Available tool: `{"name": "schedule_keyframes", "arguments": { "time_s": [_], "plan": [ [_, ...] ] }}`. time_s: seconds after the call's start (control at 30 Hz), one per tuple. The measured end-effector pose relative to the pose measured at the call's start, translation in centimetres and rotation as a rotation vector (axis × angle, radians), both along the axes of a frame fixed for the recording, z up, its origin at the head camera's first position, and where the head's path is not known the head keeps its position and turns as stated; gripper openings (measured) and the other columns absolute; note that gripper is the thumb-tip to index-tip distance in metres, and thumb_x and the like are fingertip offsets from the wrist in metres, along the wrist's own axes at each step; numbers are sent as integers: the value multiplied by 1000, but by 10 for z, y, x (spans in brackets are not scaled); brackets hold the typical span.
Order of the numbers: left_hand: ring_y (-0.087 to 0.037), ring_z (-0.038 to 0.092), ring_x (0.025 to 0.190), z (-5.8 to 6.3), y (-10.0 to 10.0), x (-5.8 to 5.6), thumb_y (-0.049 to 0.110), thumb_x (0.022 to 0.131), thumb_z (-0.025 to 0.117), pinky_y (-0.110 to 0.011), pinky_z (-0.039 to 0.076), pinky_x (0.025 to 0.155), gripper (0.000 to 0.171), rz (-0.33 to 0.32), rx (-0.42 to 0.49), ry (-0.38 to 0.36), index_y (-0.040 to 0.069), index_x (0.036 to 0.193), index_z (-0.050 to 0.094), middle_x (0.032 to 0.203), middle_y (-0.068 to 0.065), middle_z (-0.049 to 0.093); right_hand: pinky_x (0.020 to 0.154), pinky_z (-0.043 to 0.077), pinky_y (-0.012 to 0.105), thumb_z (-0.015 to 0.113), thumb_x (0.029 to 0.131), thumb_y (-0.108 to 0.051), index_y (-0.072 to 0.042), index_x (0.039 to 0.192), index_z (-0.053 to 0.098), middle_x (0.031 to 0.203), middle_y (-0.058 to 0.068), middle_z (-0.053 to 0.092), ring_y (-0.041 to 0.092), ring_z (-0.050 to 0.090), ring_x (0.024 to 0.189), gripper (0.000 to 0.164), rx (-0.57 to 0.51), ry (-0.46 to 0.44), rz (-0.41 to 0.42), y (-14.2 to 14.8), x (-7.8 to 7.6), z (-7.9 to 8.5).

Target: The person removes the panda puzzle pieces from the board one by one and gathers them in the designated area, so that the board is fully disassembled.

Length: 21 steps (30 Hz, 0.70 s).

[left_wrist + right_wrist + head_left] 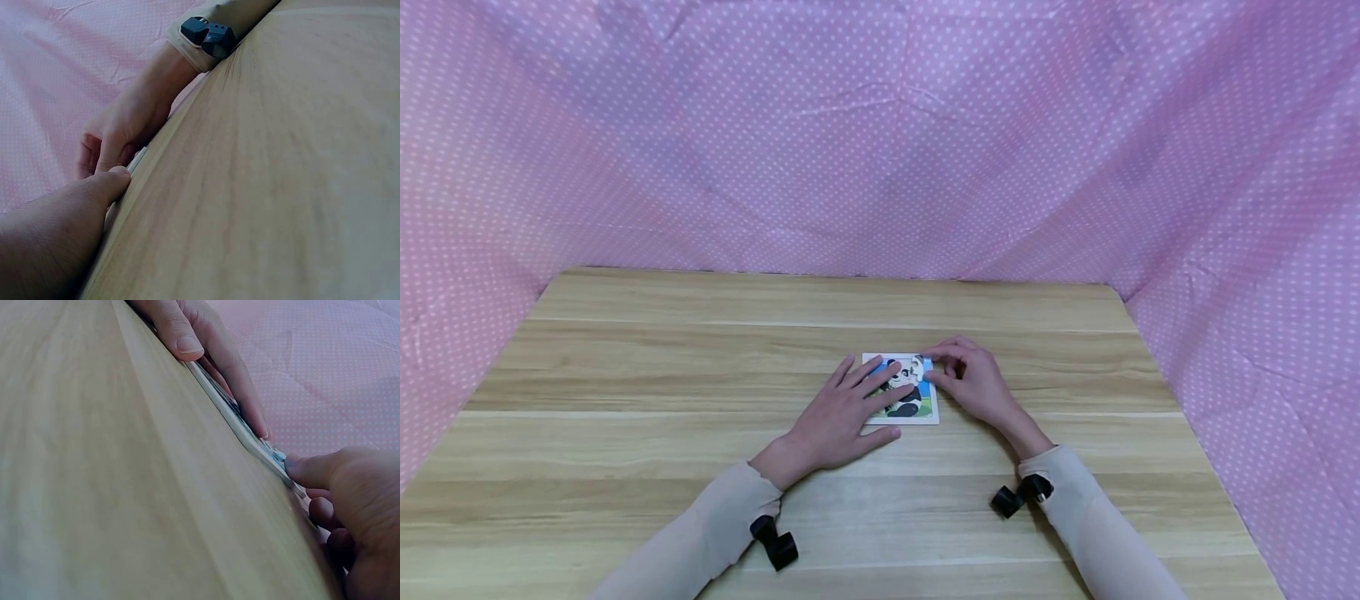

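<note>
Beige sleeves [700,533] come in from the near side, left and right, each with a black wrist device [775,543] at the cuff. Panda puzzle [934,408], white border, lies flat around mid-table, between the hands. Left hand [838,412]: fingers straight and spread across the puzzle's left part, holding nothing; thumb out by the near edge. Right hand [973,379]: at the puzzle's far right corner, thumb and index pinching a small piece [918,367], other fingers curled. Piece sits over the far right part of the picture; can't tell whether it's fully seated. Hands close but not touching. Wood-grain table [625,467] under everything. Pink cloth with white dots [880,150] hangs along far, left and right sides.
</note>
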State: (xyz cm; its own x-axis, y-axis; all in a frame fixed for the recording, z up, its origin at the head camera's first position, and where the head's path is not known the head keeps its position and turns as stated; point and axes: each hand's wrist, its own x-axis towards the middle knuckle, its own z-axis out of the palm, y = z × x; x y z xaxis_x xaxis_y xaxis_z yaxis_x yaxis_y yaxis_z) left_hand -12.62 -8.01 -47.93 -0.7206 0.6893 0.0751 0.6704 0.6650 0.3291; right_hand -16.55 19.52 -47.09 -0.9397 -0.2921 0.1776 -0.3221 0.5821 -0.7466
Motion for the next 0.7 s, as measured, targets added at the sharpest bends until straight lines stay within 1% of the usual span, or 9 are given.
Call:
{"name": "schedule_keyframes", "arguments": {
  "time_s": [0.23, 0.43, 0.57, 0.7],
  "plan": [
    [-29, 19, 171, 1, -1, 0, 63, 112, 51, -59, 3, 139, 67, 0, 2, -4, 35, 173, 42, 183, 1, 28, 68, 48, 24, 86, 99, -10, -12, 126, 84, 117, 5, 73, 18, 60, 82, 28, -26, -15, -9, 3, 0, 7],
    [-28, 17, 172, 0, 0, -1, 64, 113, 48, -59, 2, 139, 67, -10, 0, -4, 35, 173, 41, 184, 2, 26, 69, 46, 24, 86, 100, -15, -14, 128, 83, 117, 5, 73, 20, 58, 84, 29, -19, -47, -25, 18, -2, 11],
    [-28, 17, 172, -1, 0, -1, 64, 113, 47, -59, 1, 139, 68, -14, 1, 3, 34, 174, 40, 184, 2, 25, 70, 46, 23, 85, 100, -13, -14, 129, 82, 120, 6, 73, 21, 57, 87, 29, -28, -67, -32, 30, -2, 12],
    [-28, 17, 172, -2, -1, 0, 65, 113, 47, -58, 0, 139, 70, -6, -3, 4, 34, 175, 36, 184, 3, 25, 70, 46, 22, 85, 100, -10, -11, 129, 82, 122, 8, 73, 22, 56, 86, 29, -50, -69, -18, 40, -3, 13]
  ]
}}
